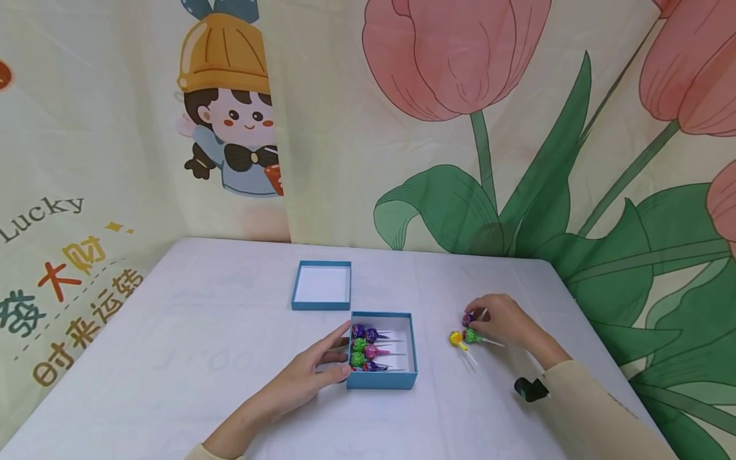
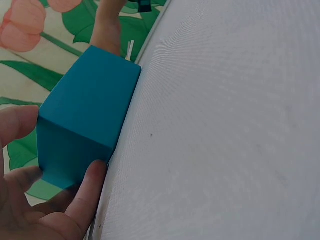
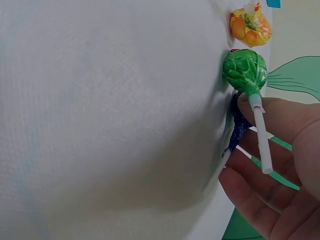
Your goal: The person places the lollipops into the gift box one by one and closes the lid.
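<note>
A: See a beige sleeve [image 1: 604, 415] nearest, at the lower right of the head view. And past it?

B: Spot a right hand [image 1: 503, 317] right of centre, pinching a dark purple lollipop [image 1: 468, 319]. Just beside, on the white table [image 1: 172, 396], see a yellow lollipop [image 1: 455, 338] and a green lollipop [image 1: 469, 335].

A: And at lower centre?

B: Find a blue box [image 1: 382, 381] with packed lollipops [image 1: 374, 351] along its left side, sticks pointing right. Notice a left hand [image 1: 305, 377] touching its left wall, fingers extended and spread. Above, near the box, see a shallow blue lid [image 1: 322, 308].

A: On to the left wrist view?

B: See the blue box left of centre, with fingertips against it from the lower left, one low beside the table.

A: And the right wrist view?

B: Make out the dark purple lollipop right of centre, partly hidden behind the thumb. Just above, see the green lollipop, then the yellow lollipop at upper right.
</note>
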`<state>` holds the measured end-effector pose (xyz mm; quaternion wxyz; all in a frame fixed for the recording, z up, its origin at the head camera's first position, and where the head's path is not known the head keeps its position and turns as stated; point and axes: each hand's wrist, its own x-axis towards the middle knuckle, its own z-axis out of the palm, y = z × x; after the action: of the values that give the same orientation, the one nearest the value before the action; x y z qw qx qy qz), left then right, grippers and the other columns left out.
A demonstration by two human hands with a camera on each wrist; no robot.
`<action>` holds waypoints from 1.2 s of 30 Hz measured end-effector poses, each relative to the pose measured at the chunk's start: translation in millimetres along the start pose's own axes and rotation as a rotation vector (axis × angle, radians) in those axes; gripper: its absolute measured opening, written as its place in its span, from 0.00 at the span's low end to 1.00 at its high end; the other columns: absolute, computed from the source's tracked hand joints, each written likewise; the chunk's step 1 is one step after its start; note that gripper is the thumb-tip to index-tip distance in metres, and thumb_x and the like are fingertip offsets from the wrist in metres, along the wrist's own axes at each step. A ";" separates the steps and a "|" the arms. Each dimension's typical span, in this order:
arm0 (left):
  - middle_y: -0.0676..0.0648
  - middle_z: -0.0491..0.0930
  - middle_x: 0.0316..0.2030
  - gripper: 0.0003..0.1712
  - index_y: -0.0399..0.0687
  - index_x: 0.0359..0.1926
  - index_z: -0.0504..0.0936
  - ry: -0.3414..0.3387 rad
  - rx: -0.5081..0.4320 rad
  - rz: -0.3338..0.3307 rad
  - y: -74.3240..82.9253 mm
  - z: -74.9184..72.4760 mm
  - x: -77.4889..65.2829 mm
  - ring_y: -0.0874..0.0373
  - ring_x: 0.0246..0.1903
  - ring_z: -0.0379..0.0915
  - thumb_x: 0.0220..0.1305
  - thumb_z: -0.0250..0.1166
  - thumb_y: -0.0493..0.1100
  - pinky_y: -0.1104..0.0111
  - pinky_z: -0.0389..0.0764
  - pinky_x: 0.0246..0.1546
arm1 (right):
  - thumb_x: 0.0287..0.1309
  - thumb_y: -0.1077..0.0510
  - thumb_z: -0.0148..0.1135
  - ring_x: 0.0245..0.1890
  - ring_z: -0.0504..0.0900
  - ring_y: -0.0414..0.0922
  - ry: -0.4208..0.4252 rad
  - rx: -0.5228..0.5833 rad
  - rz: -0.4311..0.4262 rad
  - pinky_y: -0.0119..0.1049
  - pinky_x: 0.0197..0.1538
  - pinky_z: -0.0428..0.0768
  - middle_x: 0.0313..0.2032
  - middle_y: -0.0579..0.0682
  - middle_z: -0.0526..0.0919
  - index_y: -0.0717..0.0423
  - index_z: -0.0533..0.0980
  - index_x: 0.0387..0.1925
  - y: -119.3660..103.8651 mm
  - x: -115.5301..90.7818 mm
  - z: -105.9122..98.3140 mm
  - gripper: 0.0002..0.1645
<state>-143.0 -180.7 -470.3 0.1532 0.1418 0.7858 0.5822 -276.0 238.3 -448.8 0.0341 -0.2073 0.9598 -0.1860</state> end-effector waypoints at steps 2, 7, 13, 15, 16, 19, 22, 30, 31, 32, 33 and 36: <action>0.40 0.63 0.79 0.45 0.65 0.86 0.52 0.000 0.000 -0.001 0.3 0.0 0.0 0.41 0.72 0.68 0.77 0.65 0.52 0.38 0.69 0.70 | 0.61 0.62 0.78 0.37 0.81 0.41 -0.011 0.004 0.006 0.38 0.44 0.86 0.37 0.43 0.88 0.54 0.88 0.49 0.8 0.7 1.4 0.14; 0.40 0.63 0.79 0.45 0.65 0.86 0.53 0.001 -0.001 -0.003 0.8 0.2 -0.2 0.41 0.72 0.68 0.77 0.65 0.52 0.38 0.69 0.70 | 0.61 0.63 0.78 0.37 0.81 0.42 -0.023 0.009 0.021 0.38 0.45 0.86 0.37 0.43 0.87 0.53 0.88 0.48 0.9 0.6 2.6 0.14; 0.40 0.62 0.79 0.45 0.65 0.86 0.52 -0.006 -0.003 0.004 0.9 0.0 -0.5 0.41 0.73 0.68 0.78 0.65 0.52 0.38 0.69 0.70 | 0.61 0.63 0.78 0.37 0.81 0.42 -0.021 0.013 0.014 0.38 0.45 0.86 0.36 0.43 0.87 0.53 0.88 0.48 0.2 -0.2 1.4 0.13; 0.40 0.62 0.79 0.45 0.65 0.86 0.52 -0.007 -0.002 0.004 0.8 0.0 -0.3 0.41 0.72 0.68 0.78 0.65 0.52 0.38 0.69 0.70 | 0.61 0.62 0.78 0.37 0.81 0.42 -0.017 0.018 0.014 0.38 0.45 0.86 0.36 0.43 0.87 0.53 0.88 0.47 -0.7 -0.6 0.3 0.13; 0.40 0.62 0.79 0.45 0.65 0.86 0.52 -0.007 -0.003 0.004 0.6 0.0 -0.2 0.41 0.72 0.68 0.78 0.65 0.52 0.38 0.69 0.70 | 0.62 0.62 0.78 0.37 0.81 0.42 -0.015 0.021 0.015 0.38 0.45 0.86 0.36 0.43 0.87 0.52 0.88 0.47 -1.6 -0.8 -0.2 0.12; 0.40 0.62 0.79 0.45 0.66 0.86 0.52 -0.007 -0.004 0.001 0.3 0.0 0.0 0.41 0.72 0.68 0.78 0.65 0.52 0.38 0.69 0.70 | 0.62 0.61 0.77 0.37 0.81 0.42 -0.007 0.023 0.014 0.37 0.45 0.86 0.36 0.42 0.87 0.51 0.88 0.47 -5.8 -0.8 -2.3 0.12; 0.40 0.62 0.79 0.45 0.66 0.86 0.52 -0.004 -0.003 -0.001 0.0 -0.1 0.3 0.41 0.72 0.68 0.78 0.65 0.52 0.38 0.68 0.70 | 0.62 0.60 0.78 0.37 0.81 0.42 0.007 0.023 0.017 0.36 0.44 0.85 0.36 0.42 0.87 0.51 0.88 0.47 -12.4 -0.3 -4.5 0.12; 0.39 0.63 0.79 0.45 0.65 0.86 0.52 0.000 -0.001 -0.006 -0.3 -0.4 0.2 0.41 0.72 0.68 0.77 0.65 0.52 0.37 0.68 0.70 | 0.61 0.60 0.79 0.37 0.82 0.42 0.033 0.048 -0.006 0.32 0.40 0.85 0.37 0.42 0.87 0.50 0.88 0.47 -37.3 -1.1 -10.1 0.13; 0.39 0.63 0.79 0.45 0.66 0.86 0.52 -0.001 -0.001 -0.006 -0.3 -0.4 0.1 0.41 0.72 0.68 0.77 0.65 0.52 0.37 0.68 0.70 | 0.61 0.60 0.79 0.37 0.82 0.42 0.036 0.050 -0.019 0.31 0.39 0.85 0.37 0.42 0.87 0.50 0.88 0.47 -40.5 -1.6 -11.2 0.13; 0.40 0.63 0.79 0.45 0.66 0.86 0.52 0.000 -0.001 -0.005 -0.2 -0.4 0.1 0.41 0.72 0.68 0.77 0.65 0.52 0.37 0.68 0.70 | 0.61 0.60 0.79 0.37 0.82 0.42 0.038 0.051 -0.031 0.31 0.39 0.85 0.37 0.43 0.87 0.51 0.88 0.47 -43.7 -2.1 -12.1 0.14; 0.40 0.63 0.79 0.45 0.66 0.86 0.52 0.000 0.000 -0.004 -0.2 -0.3 0.1 0.41 0.72 0.68 0.77 0.65 0.52 0.37 0.68 0.70 | 0.60 0.60 0.79 0.37 0.82 0.41 0.041 0.055 -0.041 0.31 0.39 0.85 0.38 0.43 0.87 0.51 0.87 0.48 -47.2 -2.7 -13.3 0.14; 0.40 0.63 0.79 0.45 0.66 0.86 0.52 0.000 0.003 -0.001 0.1 0.1 0.3 0.41 0.72 0.68 0.77 0.65 0.52 0.37 0.68 0.70 | 0.60 0.61 0.79 0.37 0.82 0.41 0.041 0.059 -0.076 0.29 0.39 0.84 0.39 0.43 0.88 0.52 0.87 0.48 -57.3 -4.4 -16.5 0.14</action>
<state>-143.2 -180.5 -470.3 0.1532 0.1418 0.7866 0.5811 -252.3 197.3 -412.3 0.0135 -0.2386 0.9459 -0.2194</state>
